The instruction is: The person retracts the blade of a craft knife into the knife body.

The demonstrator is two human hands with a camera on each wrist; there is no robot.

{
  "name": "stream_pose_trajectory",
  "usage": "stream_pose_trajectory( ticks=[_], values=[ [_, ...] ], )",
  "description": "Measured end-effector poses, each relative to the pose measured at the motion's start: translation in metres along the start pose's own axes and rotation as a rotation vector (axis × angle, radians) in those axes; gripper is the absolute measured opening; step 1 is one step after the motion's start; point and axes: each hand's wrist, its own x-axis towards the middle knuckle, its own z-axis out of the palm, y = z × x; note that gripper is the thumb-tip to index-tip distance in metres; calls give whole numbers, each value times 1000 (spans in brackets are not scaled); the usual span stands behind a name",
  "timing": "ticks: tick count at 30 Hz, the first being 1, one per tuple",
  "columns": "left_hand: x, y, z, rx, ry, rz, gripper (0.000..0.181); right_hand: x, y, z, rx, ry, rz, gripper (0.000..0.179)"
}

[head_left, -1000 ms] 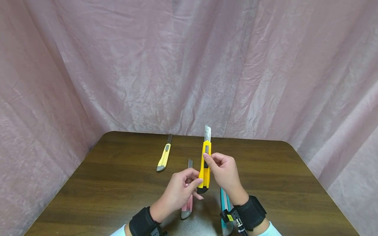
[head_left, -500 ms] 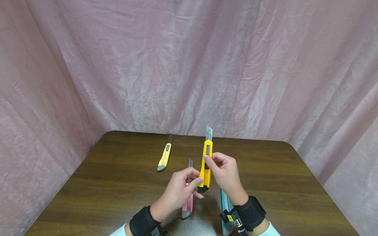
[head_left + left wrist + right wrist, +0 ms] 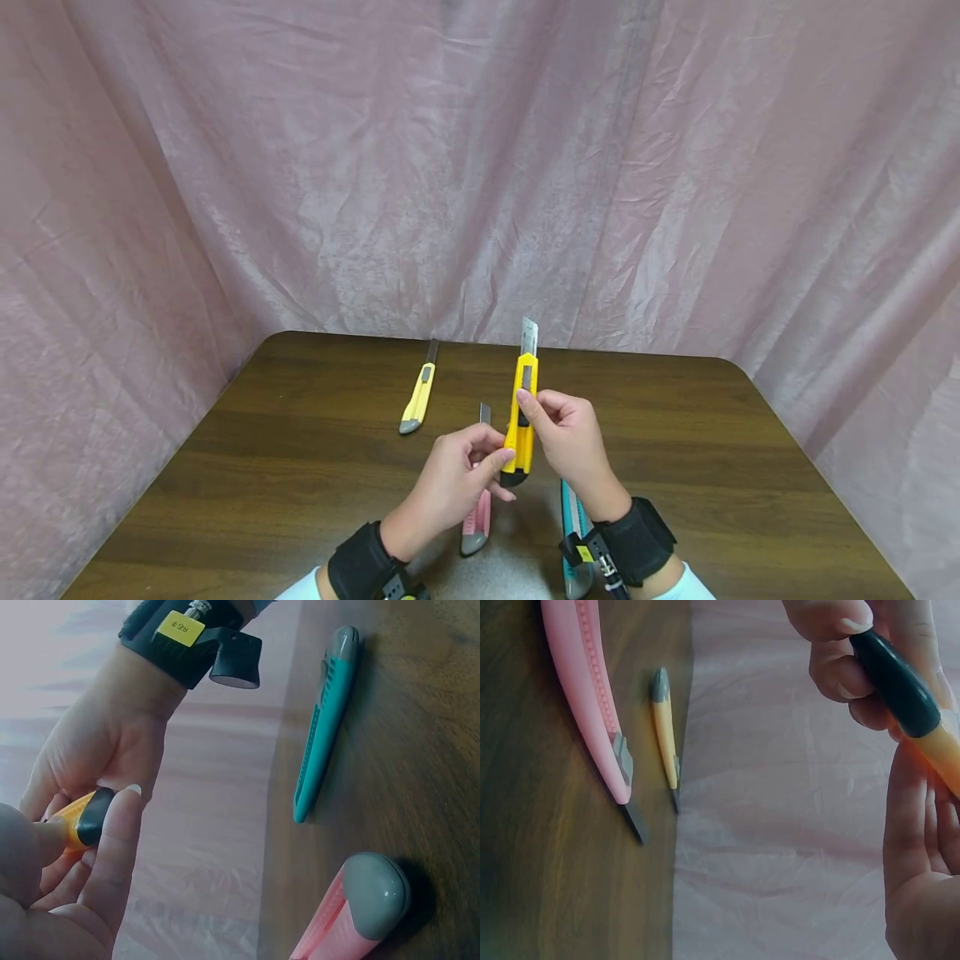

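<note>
A bright yellow utility knife (image 3: 521,425) with a black end cap is held up over the table, its silver blade (image 3: 529,337) extended and pointing away. My left hand (image 3: 457,475) pinches the handle near the black cap between thumb and fingers. Higher up, my right hand (image 3: 573,433) grips the handle, thumb on the dark slider. In the left wrist view the black cap (image 3: 95,816) shows between the fingers. Below my left hand lies a pink utility knife (image 3: 476,525), partly hidden by it. A teal utility knife (image 3: 573,521) lies under my right wrist.
A pale yellow utility knife (image 3: 417,400) with its blade out lies at the back left of the brown wooden table (image 3: 300,450). The pink knife's blade (image 3: 634,823) is out too. A pink curtain (image 3: 420,167) hangs behind the table.
Both hands keep their hold on the yellow utility knife, which has shifted only slightly. The other knives stay where they were.
</note>
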Motion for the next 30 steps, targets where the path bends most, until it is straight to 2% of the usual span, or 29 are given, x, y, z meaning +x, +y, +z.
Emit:
stream_pose_trajectory(
  ticks=[3, 10, 15, 20, 25, 30],
  values=[
    [0, 0, 0, -4, 1, 1, 11, -1, -2, 0, -19, 3, -1, 20],
    [-1, 0, 1, -9, 6, 9, 10, -5, -36, 0, -24, -17, -28, 15],
    [-1, 0, 1, -10, 14, 7, 11, -5, -35, 1, -4, -28, -42, 11],
    [-1, 3, 1, 10, 18, -10, 11, -4, -34, 1, -24, -10, -18, 14],
    [-3, 16, 1, 29, 24, -27, 11, -3, -33, 2, -32, -2, 19, 16],
    [-6, 32, 3, 35, 22, -17, 10, -4, -34, 1, -25, -6, -2, 16]
  ],
)
